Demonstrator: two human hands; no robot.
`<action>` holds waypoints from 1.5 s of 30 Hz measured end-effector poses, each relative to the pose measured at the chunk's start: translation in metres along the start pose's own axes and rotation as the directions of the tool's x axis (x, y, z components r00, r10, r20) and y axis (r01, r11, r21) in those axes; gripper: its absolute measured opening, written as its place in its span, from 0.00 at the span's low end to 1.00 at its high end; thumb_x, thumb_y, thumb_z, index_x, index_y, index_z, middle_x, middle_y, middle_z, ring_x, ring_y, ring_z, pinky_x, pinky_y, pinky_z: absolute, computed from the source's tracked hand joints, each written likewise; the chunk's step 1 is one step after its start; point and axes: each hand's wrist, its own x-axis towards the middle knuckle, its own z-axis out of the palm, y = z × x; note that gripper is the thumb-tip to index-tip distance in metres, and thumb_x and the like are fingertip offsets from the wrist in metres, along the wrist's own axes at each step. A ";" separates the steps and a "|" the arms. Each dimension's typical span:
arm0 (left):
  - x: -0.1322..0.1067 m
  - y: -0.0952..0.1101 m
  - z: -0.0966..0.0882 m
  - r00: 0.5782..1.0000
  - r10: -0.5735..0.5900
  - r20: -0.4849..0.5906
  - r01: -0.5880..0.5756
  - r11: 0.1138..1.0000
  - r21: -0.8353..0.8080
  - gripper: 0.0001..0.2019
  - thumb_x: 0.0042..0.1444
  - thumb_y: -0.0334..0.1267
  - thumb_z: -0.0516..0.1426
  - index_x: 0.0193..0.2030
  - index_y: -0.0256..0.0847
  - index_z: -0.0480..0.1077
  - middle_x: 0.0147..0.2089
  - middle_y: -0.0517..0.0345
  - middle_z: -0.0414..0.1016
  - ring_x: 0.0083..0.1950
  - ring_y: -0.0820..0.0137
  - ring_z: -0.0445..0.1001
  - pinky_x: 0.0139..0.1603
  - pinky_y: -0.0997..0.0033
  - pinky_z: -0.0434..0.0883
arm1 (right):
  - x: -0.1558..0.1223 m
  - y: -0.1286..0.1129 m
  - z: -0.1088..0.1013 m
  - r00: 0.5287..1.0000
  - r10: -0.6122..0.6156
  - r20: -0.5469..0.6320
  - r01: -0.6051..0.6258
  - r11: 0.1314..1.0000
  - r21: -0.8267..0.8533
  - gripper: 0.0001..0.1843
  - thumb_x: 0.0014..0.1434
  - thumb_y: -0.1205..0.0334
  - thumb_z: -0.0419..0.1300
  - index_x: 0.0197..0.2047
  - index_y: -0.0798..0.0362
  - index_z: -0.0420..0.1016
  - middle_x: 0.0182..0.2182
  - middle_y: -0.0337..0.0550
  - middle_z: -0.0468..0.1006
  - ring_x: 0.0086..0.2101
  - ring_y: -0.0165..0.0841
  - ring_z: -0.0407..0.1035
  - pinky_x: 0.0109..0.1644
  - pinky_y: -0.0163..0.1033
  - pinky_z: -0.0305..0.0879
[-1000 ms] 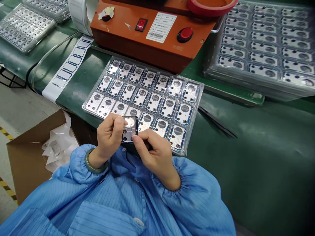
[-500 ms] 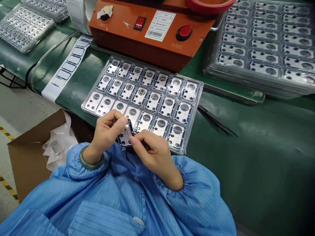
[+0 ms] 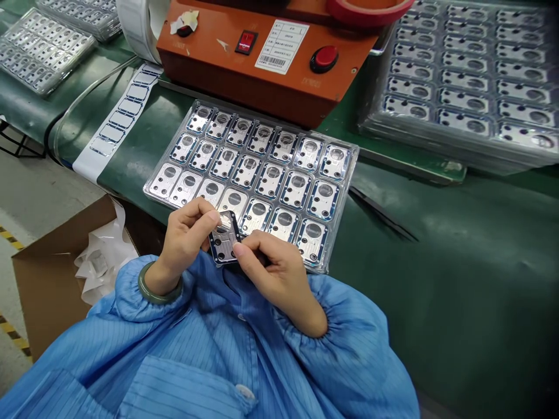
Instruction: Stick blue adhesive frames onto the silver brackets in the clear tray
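Note:
A small silver metal plate [image 3: 226, 245] with a dark border and round holes is tilted up in front of my chest. At its lower right edge, my right hand [image 3: 277, 270] is closed on it, thumb on the face and fingers behind. My left hand [image 3: 186, 235] is pinched at the plate's upper left edge; whether a thin film is also between those fingertips I cannot tell. Just beyond my hands lies a clear plastic tray [image 3: 345, 201] with rows of similar silver plates with blue borders. My hands cover part of its near row.
An orange machine [image 3: 209, 64] with red switches stands behind the tray. Black tweezers [image 3: 384, 215] lie to the right. More stacked trays [image 3: 463, 105] are at the back right. A label strip [image 3: 117, 125] hangs from a roll; a cardboard box [image 3: 43, 279] with backing paper [image 3: 105, 256] stands lower left.
My left hand has shifted slightly left, baring more of the plate's upper part. The plate faces the camera more. My right hand keeps its grip with little movement.

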 end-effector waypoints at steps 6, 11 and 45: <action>0.000 0.002 0.001 0.999 0.042 0.034 -0.038 0.994 -0.106 0.14 0.56 0.47 0.58 0.27 0.40 0.70 0.20 0.63 0.67 0.14 0.80 0.60 0.11 0.78 0.58 | 0.000 -0.001 -0.001 0.999 0.039 0.015 -0.040 0.995 0.089 0.13 0.60 0.63 0.58 0.24 0.53 0.67 0.18 0.33 0.66 0.19 0.24 0.58 0.22 0.31 0.55; 0.000 0.002 0.003 1.000 0.029 -0.009 -0.030 0.997 -0.076 0.15 0.57 0.50 0.57 0.28 0.40 0.71 0.19 0.63 0.67 0.14 0.78 0.62 0.12 0.77 0.60 | 0.001 -0.002 -0.001 0.995 0.100 -0.004 -0.099 0.991 0.090 0.15 0.61 0.60 0.57 0.23 0.53 0.65 0.18 0.34 0.65 0.19 0.25 0.57 0.22 0.32 0.55; 0.034 -0.010 0.008 0.936 0.321 0.145 -0.268 0.380 0.885 0.10 0.60 0.43 0.56 0.41 0.39 0.72 0.33 0.56 0.71 0.31 0.70 0.69 0.28 0.73 0.61 | -0.002 0.002 0.003 0.999 0.023 0.038 -0.024 0.999 0.037 0.03 0.59 0.68 0.56 0.35 0.53 0.71 0.25 0.36 0.72 0.24 0.25 0.66 0.26 0.30 0.63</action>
